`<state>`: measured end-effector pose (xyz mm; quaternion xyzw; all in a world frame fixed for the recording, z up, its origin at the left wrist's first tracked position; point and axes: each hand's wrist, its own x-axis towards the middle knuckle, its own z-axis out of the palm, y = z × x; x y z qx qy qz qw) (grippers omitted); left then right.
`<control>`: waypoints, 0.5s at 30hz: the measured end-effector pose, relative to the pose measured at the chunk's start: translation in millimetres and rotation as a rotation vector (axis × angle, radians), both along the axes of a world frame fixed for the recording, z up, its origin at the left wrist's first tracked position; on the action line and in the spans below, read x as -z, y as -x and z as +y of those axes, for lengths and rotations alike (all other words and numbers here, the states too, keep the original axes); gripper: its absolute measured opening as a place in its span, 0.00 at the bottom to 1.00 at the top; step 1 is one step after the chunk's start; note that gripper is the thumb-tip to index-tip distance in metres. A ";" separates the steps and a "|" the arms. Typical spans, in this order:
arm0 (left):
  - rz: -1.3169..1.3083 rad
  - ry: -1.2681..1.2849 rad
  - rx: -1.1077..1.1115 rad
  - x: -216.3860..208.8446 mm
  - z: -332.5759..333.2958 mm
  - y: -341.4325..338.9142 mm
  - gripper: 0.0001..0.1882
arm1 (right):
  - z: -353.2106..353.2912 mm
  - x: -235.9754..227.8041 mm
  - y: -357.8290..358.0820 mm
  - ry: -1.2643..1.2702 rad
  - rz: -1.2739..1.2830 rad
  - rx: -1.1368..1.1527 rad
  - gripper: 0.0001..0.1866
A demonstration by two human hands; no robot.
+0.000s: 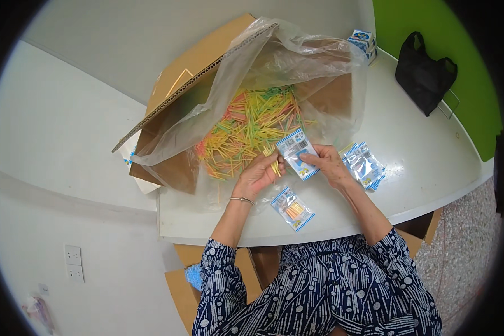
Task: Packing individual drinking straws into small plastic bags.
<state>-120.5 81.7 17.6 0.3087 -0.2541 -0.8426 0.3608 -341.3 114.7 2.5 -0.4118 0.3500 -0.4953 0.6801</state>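
Note:
My left hand (pixel 260 175) is closed on a small bunch of thin yellow sticks (pixel 273 159). Beside it, my right hand (pixel 329 163) grips a small blue-and-white plastic packet (pixel 297 147), thumb on its front; the packet is tilted, its striped top edge pointing up. The left fingertips come up against the packet's left side. Below the hands, on the white table, lies another packet (pixel 293 209) with yellow-orange sticks showing through its window. Several flat packets (pixel 364 166) are piled to the right of my right hand. A large heap of coloured sticks (pixel 252 126) lies beyond my hands.
A cardboard box (pixel 179 84) lined with clear plastic film (pixel 224 78) surrounds the heap. Small blue-and-white boxes (pixel 364 43) stand at the back, near a black bag (pixel 425 75) on the right. Under the white table (pixel 420 190) are more cardboard boxes (pixel 179 291).

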 end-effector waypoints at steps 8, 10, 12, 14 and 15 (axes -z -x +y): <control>-0.133 0.315 -0.338 -22.9 -3.8 17.0 0.10 | 5.6 -2.0 10.5 0.048 0.187 -0.118 0.14; -0.128 0.342 -0.338 -27.8 -5.5 20.2 0.10 | 6.6 -1.9 13.2 0.026 0.208 -0.183 0.14; -0.123 0.369 -0.336 -41.0 -0.3 30.3 0.10 | 6.5 4.9 15.3 0.034 0.198 -0.174 0.13; -0.232 0.413 -0.338 -46.5 5.7 36.4 0.14 | 8.2 0.1 11.6 0.045 0.186 -0.173 0.13; -0.233 0.411 -0.341 -43.8 8.1 37.4 0.14 | 10.2 -3.7 10.1 0.065 0.204 -0.124 0.12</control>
